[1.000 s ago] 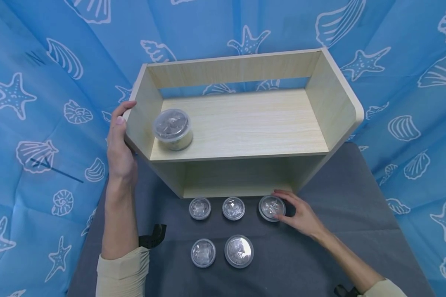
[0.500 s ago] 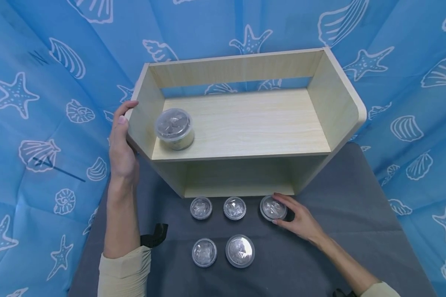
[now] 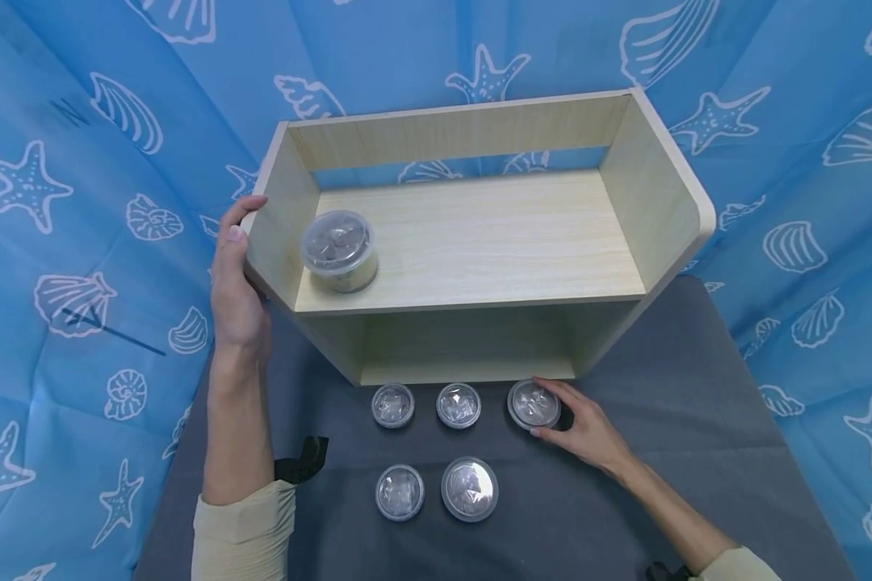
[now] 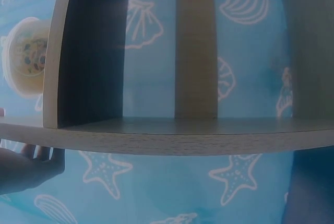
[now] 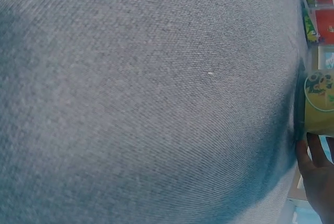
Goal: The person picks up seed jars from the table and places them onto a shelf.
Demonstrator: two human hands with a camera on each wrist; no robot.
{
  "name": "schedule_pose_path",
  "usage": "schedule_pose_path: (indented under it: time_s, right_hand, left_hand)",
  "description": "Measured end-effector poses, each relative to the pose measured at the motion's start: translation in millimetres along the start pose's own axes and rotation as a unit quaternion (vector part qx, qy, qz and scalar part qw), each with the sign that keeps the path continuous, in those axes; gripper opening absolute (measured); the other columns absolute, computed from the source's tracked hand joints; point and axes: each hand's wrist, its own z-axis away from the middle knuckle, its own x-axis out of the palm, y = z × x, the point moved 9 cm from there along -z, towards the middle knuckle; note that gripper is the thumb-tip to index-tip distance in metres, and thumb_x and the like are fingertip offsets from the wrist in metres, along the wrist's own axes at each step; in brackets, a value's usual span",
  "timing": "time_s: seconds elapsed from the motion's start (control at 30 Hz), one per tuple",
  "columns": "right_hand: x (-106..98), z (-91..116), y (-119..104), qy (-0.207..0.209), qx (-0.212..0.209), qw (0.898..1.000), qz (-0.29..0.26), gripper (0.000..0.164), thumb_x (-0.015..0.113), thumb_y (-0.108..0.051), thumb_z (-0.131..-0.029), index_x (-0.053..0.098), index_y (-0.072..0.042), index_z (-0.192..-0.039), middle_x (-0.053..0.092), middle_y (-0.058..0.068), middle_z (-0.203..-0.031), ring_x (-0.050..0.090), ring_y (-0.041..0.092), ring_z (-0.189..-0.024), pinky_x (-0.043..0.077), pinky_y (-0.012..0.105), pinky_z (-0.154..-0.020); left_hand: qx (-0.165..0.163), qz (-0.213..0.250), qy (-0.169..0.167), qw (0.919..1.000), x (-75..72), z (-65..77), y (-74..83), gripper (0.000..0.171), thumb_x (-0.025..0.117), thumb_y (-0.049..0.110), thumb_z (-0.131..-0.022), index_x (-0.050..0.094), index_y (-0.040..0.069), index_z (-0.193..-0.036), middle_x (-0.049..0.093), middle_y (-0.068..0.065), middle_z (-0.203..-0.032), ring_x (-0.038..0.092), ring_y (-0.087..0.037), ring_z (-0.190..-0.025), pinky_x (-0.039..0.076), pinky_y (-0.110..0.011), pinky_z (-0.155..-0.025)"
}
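A pale wooden two-tier shelf point(image 3: 472, 242) stands on the dark grey cloth. My left hand point(image 3: 236, 282) grips the edge of its left side panel; some of those fingers point(image 4: 49, 156) show beside the panel in the left wrist view. On the upper tier, at the left, sits a round lidded plastic tub point(image 3: 340, 252). In front of the shelf, my right hand point(image 3: 584, 428) holds another clear-lidded tub point(image 3: 533, 404) between thumb and fingers. From the right wrist, this tub's yellowish side point(image 5: 319, 101) carries a printed picture, and it appears to stand on the cloth.
Left of the held tub stand two smaller tubs, one in the middle point(image 3: 459, 406) and one further left point(image 3: 392, 406). Nearer me are a tub point(image 3: 400, 493) and a larger one point(image 3: 469, 490). A blue shell-print curtain point(image 3: 116, 266) hangs behind and beside the table point(image 3: 668, 355).
My right thumb has slid slightly toward the near side of the tub and the grip has settled. The tub barely moves. My left hand stays on the shelf panel.
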Motion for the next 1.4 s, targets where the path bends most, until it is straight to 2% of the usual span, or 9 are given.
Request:
schedule_pose_path:
  time_s: [0.3,0.47,0.6,0.7,0.83,0.9,1.03,1.27,1.4]
  right_hand:
    - [-4.9,-2.6,-3.4,0.004,0.01,1.0,-0.026,0.078,0.09,-0.022,-0.073,0.055,-0.016,-0.142,0.059,0.01,-0.136,0.054,0.029,-0.124,0.03,0.008,-0.099]
    - [-10.0,-4.6,-8.4,-0.003,0.012,0.999,-0.034,0.077,0.089,-0.021,-0.074,0.054,-0.016,-0.143,0.058,0.01,-0.136,0.056,0.028,-0.121,0.037,0.011,-0.096]
    - [-13.7,-7.3,-14.8,-0.007,0.011,0.999,-0.043,0.077,0.089,-0.016,-0.074,0.053,-0.01,-0.142,0.058,0.012,-0.135,0.057,0.027,-0.118,0.044,0.015,-0.091]
    - [-18.2,-9.5,-27.2,-0.009,0.012,0.998,-0.06,0.075,0.088,-0.009,-0.074,0.053,-0.004,-0.14,0.057,0.015,-0.134,0.056,0.027,-0.117,0.048,0.019,-0.089]
    - [-29.3,-11.8,-56.0,-0.01,0.006,0.997,-0.077,0.072,0.087,-0.003,-0.073,0.054,0.002,-0.137,0.058,0.019,-0.131,0.056,0.023,-0.117,0.048,0.018,-0.089]
    - [-35.9,-13.2,-71.4,-0.005,-0.012,0.997,-0.079,0.071,0.087,-0.001,-0.073,0.055,0.004,-0.135,0.058,0.02,-0.129,0.056,0.019,-0.116,0.046,0.015,-0.09]
    - [-44.5,-16.2,-88.1,0.006,-0.053,0.995,-0.08,0.072,0.087,0.004,-0.069,0.055,0.007,-0.133,0.059,0.02,-0.123,0.057,0.015,-0.111,0.045,0.014,-0.089]
    - [-44.1,-20.5,-71.0,-0.003,-0.074,0.996,-0.052,0.08,0.091,-0.013,-0.07,0.054,-0.015,-0.141,0.059,0.0,-0.13,0.054,0.011,-0.117,0.037,0.014,-0.097]
    - [-49.0,-24.8,-82.3,-0.007,-0.095,0.995,-0.039,0.081,0.091,-0.015,-0.07,0.053,-0.015,-0.142,0.059,-0.001,-0.131,0.054,0.012,-0.117,0.036,0.016,-0.098]
  left_hand:
    - [0.002,-0.002,-0.001,1.0,0.2,0.5,0.9,0.043,0.03,0.029,-0.104,0.055,0.016,-0.136,0.041,-0.01,-0.141,0.036,-0.028,-0.123,0.025,-0.042,-0.093]
    - [0.001,-0.002,0.0,1.0,-0.1,0.3,0.5,0.043,0.03,0.029,-0.104,0.055,0.016,-0.136,0.041,-0.01,-0.141,0.036,-0.029,-0.123,0.025,-0.043,-0.093]
    - [0.0,0.003,0.002,1.0,-0.4,0.4,-0.3,0.043,0.03,0.029,-0.104,0.055,0.016,-0.136,0.04,-0.01,-0.141,0.036,-0.029,-0.122,0.025,-0.043,-0.093]
    - [0.003,0.005,0.001,1.0,-0.2,0.3,-0.1,0.043,0.03,0.029,-0.104,0.055,0.016,-0.136,0.04,-0.01,-0.141,0.036,-0.029,-0.123,0.025,-0.043,-0.094]
    - [0.005,0.007,-0.002,1.0,0.4,0.2,0.2,0.043,0.03,0.029,-0.104,0.055,0.015,-0.136,0.04,-0.01,-0.142,0.035,-0.029,-0.124,0.024,-0.043,-0.095]
    - [0.005,0.008,-0.002,1.0,0.6,0.1,0.2,0.043,0.03,0.029,-0.104,0.055,0.015,-0.136,0.04,-0.01,-0.142,0.036,-0.029,-0.124,0.024,-0.043,-0.095]
    - [0.004,0.005,0.0,1.0,0.2,-0.3,0.7,0.043,0.03,0.029,-0.105,0.055,0.015,-0.136,0.04,-0.01,-0.142,0.035,-0.029,-0.124,0.024,-0.043,-0.095]
    - [0.002,0.007,0.003,1.0,-0.9,0.1,0.7,0.043,0.03,0.029,-0.105,0.056,0.015,-0.136,0.041,-0.01,-0.141,0.037,-0.029,-0.121,0.025,-0.042,-0.093]
    - [0.0,0.004,0.003,1.0,-0.7,0.0,0.1,0.042,0.03,0.029,-0.105,0.056,0.016,-0.136,0.041,-0.01,-0.141,0.037,-0.029,-0.121,0.026,-0.042,-0.093]
